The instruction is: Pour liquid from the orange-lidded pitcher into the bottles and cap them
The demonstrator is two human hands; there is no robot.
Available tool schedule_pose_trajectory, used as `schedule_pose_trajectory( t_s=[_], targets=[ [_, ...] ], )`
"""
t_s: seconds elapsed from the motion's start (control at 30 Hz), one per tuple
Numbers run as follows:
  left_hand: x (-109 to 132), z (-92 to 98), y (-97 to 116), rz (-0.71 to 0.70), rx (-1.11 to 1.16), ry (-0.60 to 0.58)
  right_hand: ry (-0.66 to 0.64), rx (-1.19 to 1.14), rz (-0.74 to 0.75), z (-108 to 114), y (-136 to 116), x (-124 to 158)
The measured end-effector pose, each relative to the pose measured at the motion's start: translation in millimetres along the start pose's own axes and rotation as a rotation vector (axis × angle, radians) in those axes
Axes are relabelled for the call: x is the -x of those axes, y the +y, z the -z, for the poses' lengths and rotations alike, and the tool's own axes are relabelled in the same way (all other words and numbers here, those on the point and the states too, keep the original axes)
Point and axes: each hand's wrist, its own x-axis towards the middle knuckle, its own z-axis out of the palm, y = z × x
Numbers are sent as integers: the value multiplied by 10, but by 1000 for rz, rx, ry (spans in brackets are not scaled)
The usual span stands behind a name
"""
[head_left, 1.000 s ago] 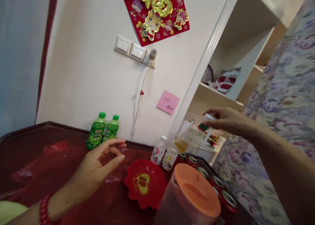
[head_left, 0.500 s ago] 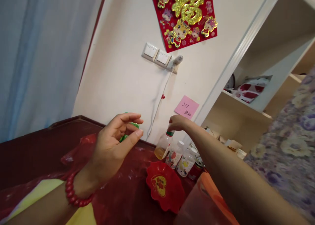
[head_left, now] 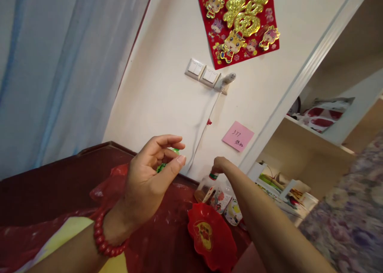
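Observation:
My right hand (head_left: 220, 165) is closed over the top of a clear bottle (head_left: 206, 187) with a green-and-white neck and some amber liquid low inside. Its fingertips are mostly hidden behind the hand. My left hand (head_left: 155, 181), with a red bead bracelet at the wrist, hovers above the table with curved fingers and the thumb apart. Nothing shows in its grasp. Behind those fingers, a green object (head_left: 161, 167) is partly hidden, so I cannot tell its kind. A red scalloped dish (head_left: 220, 241) lies just in front of the bottle.
Beside the bottle stand jars with printed labels (head_left: 233, 212), partly behind my right forearm. Crumpled red plastic (head_left: 110, 181) and a yellow sheet (head_left: 67, 231) lie on the dark red table (head_left: 60, 177). A white cord (head_left: 201, 139) hangs down the wall; shelves (head_left: 314, 133) stand at right.
The view has shifted, so the wall and table appear further right and lower. My right hand sits slightly lower over the bottle's top. My left hand keeps its curved pose.

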Motion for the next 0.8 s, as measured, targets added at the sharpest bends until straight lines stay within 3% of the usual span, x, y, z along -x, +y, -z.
schedule_pose_trajectory(
  t_s=[0.2,0.37,0.5,0.6,0.67,0.7,0.77,0.8],
  targets=[
    [-15,2,7,6,-11,10,19,-6,-28,-87,28,9],
    [-23,10,0,18,-23,8,88,-34,0,117,47,229],
    [-14,6,-34,43,-23,-17,222,-110,71,497,207,698],
    [-25,10,-75,57,-21,-28,414,-217,137,673,498,1309],
    [-56,28,-124,67,-53,-34,554,-303,140,601,780,1785],
    [-82,44,-162,75,-80,-33,694,-384,149,489,944,2014],
    [-159,95,-275,101,-155,-25,926,-538,143,114,1295,2388],
    [-212,131,-350,123,-200,-14,1003,-600,70,-136,1467,2513]
  ],
)
